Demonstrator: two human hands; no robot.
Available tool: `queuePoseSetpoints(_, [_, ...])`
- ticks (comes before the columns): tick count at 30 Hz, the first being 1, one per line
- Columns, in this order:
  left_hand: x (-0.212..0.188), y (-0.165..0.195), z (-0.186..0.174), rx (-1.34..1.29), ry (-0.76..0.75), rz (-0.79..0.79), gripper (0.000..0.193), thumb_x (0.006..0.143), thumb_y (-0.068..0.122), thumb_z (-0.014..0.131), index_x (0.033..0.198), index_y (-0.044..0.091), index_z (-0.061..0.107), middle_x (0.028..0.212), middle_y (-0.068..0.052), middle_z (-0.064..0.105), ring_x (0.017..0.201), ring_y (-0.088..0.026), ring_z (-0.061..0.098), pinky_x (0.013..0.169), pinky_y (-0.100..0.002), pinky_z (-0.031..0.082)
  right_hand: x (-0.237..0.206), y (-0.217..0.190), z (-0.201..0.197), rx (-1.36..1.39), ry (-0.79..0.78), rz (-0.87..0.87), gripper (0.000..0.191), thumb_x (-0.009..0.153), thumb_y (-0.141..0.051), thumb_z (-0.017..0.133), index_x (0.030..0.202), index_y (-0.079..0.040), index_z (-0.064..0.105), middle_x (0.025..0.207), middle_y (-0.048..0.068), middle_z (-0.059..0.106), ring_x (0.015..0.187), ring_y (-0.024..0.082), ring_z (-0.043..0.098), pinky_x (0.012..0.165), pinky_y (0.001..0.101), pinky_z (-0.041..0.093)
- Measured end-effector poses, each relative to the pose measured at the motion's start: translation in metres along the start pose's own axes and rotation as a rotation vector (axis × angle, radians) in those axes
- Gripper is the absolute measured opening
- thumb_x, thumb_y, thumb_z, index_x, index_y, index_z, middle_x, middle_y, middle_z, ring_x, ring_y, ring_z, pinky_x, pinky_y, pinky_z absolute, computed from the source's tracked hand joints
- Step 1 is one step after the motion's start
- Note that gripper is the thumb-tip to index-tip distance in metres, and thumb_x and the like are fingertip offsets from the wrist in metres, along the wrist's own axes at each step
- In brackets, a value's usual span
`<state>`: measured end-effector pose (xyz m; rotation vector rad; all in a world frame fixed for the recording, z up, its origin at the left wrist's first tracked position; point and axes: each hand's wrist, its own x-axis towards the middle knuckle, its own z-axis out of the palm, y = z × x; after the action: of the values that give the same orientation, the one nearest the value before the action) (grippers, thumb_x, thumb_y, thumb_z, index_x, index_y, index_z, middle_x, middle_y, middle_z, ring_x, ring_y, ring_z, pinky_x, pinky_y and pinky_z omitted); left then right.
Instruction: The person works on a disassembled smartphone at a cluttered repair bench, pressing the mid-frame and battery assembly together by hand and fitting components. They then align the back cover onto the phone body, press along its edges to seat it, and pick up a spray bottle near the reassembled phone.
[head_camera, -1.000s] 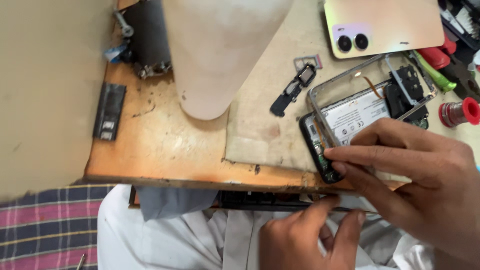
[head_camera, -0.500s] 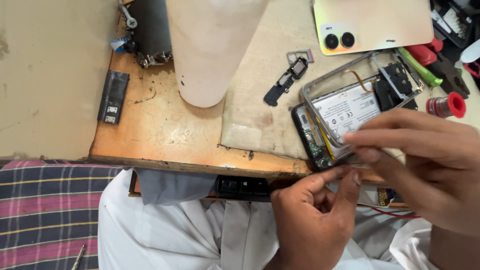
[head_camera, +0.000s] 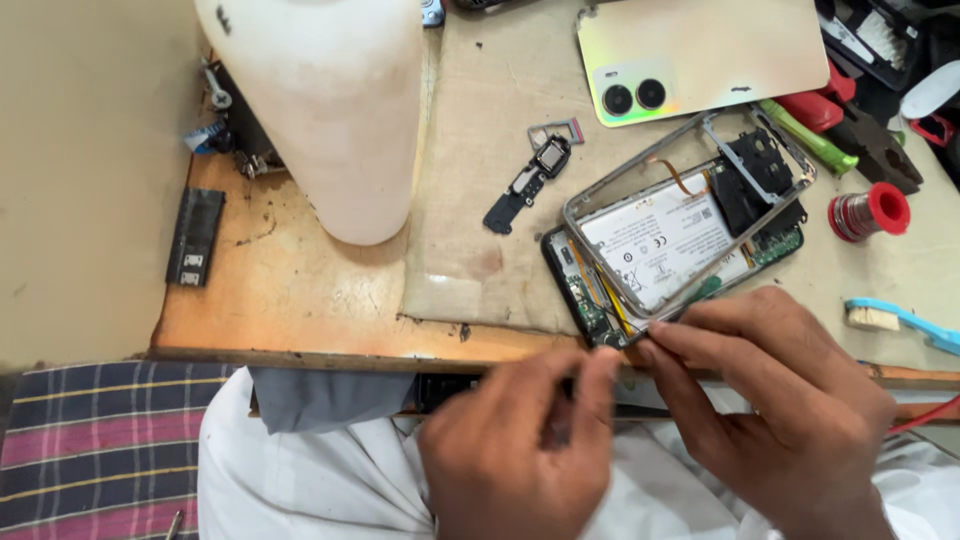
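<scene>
While the right hand (head_camera: 790, 410) pinches the frame (head_camera: 690, 215) of the opened phone (head_camera: 660, 250) at the desk (head_camera: 290, 290) edge, the left hand (head_camera: 520, 440) has its fingers curled narrow, maybe holding something small; I cannot tell. The phone looks light and fragile, so hold its rim.

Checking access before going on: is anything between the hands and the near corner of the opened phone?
Nothing visible. The right hand fingertips already touch the lifted metal frame at the opened phone near corner; the left hand sits just beside it.
</scene>
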<state>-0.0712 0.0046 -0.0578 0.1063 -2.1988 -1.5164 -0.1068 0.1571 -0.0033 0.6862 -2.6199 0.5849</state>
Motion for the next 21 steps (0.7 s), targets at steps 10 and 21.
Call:
queuePoseSetpoints(10, [-0.017, 0.014, 0.034, -0.711, -0.196, -0.766, 0.020, 0.088, 0.019, 0.082, 0.096, 0.001, 0.085, 0.058, 0.000, 0.073, 0.051, 0.001, 0.065, 0.047, -0.016, 0.049, -0.006, 0.001, -0.005, -0.027, -0.004, 0.018, 0.023, 0.071, 0.003, 0.085, 0.090, 0.002, 0.073, 0.088, 0.013, 0.070, 0.076, 0.023, 0.070, 0.066, 0.0318, 0.054])
queuePoseSetpoints(21, [0.011, 0.017, 0.000, -0.443, -0.180, -0.585, 0.015, 0.089, 0.016, 0.077, 0.084, 0.002, 0.081, 0.053, -0.001, 0.069, 0.045, -0.001, 0.059, 0.043, -0.020, 0.043, -0.005, -0.002, -0.023, 0.092, -0.134, -0.016, 0.035, 0.068, -0.010, 0.089, 0.098, -0.006, 0.073, 0.098, 0.007, 0.072, 0.084, 0.017, 0.073, 0.072, 0.0290, 0.057])
